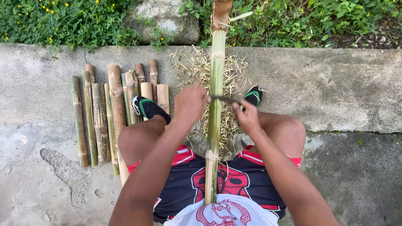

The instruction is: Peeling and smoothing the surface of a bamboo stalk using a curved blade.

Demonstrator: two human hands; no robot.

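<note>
A long green bamboo pole runs from my lap straight away toward the plants. A dark knife blade lies across the pole. My left hand grips the blade's end on the left side of the pole. My right hand pinches the other end on the right side. Pale bamboo shavings are heaped on the concrete under and around the pole. My knees are spread either side of the pole, and my feet wear black shoes with green trim.
A row of several cut bamboo pieces lies on the concrete to the left of my left leg. A concrete step edge crosses the ground. Green plants with yellow flowers and a stone lie beyond.
</note>
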